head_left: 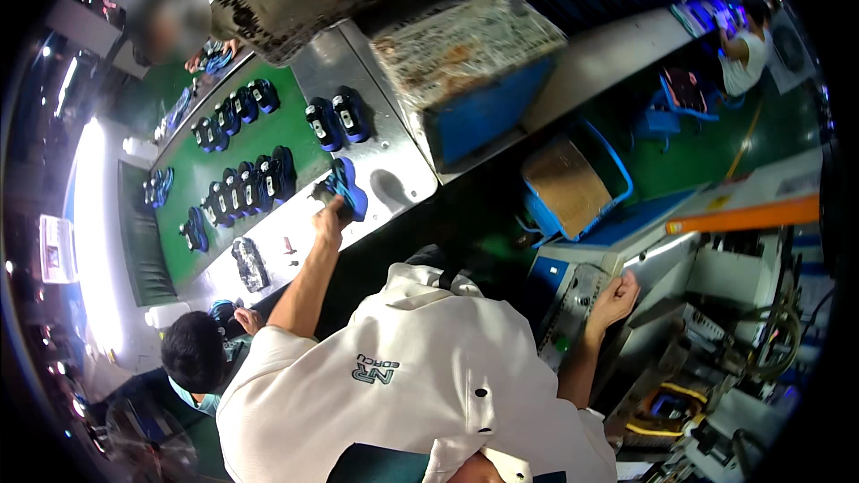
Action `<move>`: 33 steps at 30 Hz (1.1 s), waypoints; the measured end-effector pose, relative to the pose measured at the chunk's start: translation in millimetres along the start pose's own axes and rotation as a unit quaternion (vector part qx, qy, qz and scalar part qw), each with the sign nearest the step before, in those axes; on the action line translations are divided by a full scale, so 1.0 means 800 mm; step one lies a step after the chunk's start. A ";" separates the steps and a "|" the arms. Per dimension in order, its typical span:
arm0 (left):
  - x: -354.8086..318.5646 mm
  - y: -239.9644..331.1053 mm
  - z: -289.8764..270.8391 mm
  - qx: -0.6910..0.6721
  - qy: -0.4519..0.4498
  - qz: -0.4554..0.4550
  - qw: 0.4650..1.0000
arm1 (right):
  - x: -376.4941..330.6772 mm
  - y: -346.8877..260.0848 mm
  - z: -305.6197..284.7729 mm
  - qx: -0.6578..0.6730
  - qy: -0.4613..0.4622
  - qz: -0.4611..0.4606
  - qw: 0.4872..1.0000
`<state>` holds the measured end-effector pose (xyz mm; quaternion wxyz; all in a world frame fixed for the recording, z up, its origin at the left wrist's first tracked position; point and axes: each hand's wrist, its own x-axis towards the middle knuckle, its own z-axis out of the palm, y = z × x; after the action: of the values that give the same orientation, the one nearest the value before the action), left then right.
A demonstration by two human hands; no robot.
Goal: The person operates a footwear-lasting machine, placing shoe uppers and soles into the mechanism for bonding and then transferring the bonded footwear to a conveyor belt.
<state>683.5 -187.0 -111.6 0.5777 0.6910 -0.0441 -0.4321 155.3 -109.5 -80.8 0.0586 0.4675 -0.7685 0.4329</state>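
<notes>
Reaching up the frame's middle, the left hand (329, 215) has its grip clenched on a blue-and-black shoe (344, 186) over the shiny metal bench (394, 165); the right hand (616, 297) rests released on a grey machine panel (573, 304) at centre right.

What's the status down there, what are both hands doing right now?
Left hand gripping blue shoe on the steel table. Right hand resting on grey machine, apparently holding nothing. Shoe pair close behind; nothing blocking.
</notes>
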 end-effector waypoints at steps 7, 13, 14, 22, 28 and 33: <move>0.297 -0.005 -0.068 0.128 0.113 0.146 0.974 | 0.145 -0.217 0.095 0.096 -0.018 -0.185 0.978; 0.370 -0.005 -0.029 0.271 0.025 0.185 0.944 | 0.250 -0.474 0.159 0.189 -0.005 -0.304 0.934; 0.387 -0.030 -0.026 0.270 0.057 0.218 0.936 | 0.267 -0.524 0.175 0.206 0.002 -0.331 0.921; 0.410 -0.090 -0.018 0.273 0.000 0.224 0.936 | 0.352 -0.858 0.340 0.193 -0.295 -0.381 0.855; 0.303 -0.053 -0.023 0.072 0.027 0.178 0.981 | 0.254 -1.023 0.383 0.017 -0.375 -0.556 0.742; 0.204 -0.047 -0.002 -0.039 -0.019 0.104 0.994 | 0.274 -1.018 0.417 0.022 -0.361 -0.561 0.745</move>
<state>769.8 -264.7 -232.5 0.6454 0.6509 -0.1102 -0.3843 764.9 -649.2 318.7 -0.0008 0.9366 -0.3223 0.1377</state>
